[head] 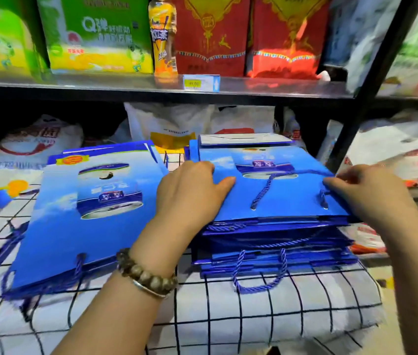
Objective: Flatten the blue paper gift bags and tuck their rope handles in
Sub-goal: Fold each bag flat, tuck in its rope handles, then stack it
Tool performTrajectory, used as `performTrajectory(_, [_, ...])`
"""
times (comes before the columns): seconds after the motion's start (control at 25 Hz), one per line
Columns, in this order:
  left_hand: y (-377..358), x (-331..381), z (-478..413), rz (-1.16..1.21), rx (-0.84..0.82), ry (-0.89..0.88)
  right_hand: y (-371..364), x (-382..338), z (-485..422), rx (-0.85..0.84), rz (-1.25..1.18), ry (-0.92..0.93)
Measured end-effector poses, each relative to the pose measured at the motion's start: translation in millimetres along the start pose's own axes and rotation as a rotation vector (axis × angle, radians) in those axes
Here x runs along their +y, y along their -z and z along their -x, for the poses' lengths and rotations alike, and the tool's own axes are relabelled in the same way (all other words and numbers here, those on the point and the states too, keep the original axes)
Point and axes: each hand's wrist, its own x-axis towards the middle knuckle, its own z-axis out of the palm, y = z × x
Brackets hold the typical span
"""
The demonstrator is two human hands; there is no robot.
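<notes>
Blue bag (287, 201): left hand (190, 190) presses it, right hand (366, 192) pinches its right edge.

Orange bottle (162, 34) beside red box (210, 34)

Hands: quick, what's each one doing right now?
Left hand: open, pressing flat on the top bag.
Right hand: pinching that bag's right edge.

Bag stack (279, 242) right on wire rack (254, 311); flat bag (74, 226) left; bottle (163, 37) on shelf (126, 84) behind.
</notes>
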Motion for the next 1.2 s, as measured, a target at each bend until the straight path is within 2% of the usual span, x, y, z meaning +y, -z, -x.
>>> performTrajectory(0.08, [5,1,2,-0.087,0.042,-0.033,3,-3,4,0.072,0.056,0.073])
performTrajectory(0.16, [13,7,6,-0.032,0.117,-0.155,7,-17,9,0.119,0.039,0.234])
performTrajectory(0.24, [15,18,13,0.101,0.008,-0.308,5,-33,10,-0.01,0.079,0.392])
performTrajectory(0.32, [5,26,22,0.031,-0.195,-0.404,-8,-45,14,-0.258,0.134,0.449])
performTrajectory(0.4, [-9,24,27,-0.084,-0.329,-0.381,-21,-47,15,-0.466,0.194,0.413])
performTrajectory(0.48, [-19,18,28,-0.127,-0.346,-0.357,-27,-42,15,-0.527,0.21,0.408])
performTrajectory(0.64, [-32,17,34,-0.182,-0.317,-0.364,-37,-36,21,-0.537,0.254,0.435])
performTrajectory(0.88, [-42,15,39,-0.211,-0.284,-0.353,-46,-30,25,-0.5,0.292,0.469])
performTrajectory(0.96, [-37,14,39,-0.115,-0.27,-0.362,-44,-28,23,-0.462,0.265,0.485])
performTrajectory(1.0, [-33,13,40,0.006,-0.248,-0.368,-42,-28,23,-0.42,0.21,0.48])
performTrajectory(1.12, [-16,-3,51,0.454,-0.039,-0.373,-35,-29,25,-0.131,0.061,0.533])
performTrajectory(1.2, [-6,-27,62,0.466,0.124,-0.373,-28,-33,30,0.091,0.06,0.63])
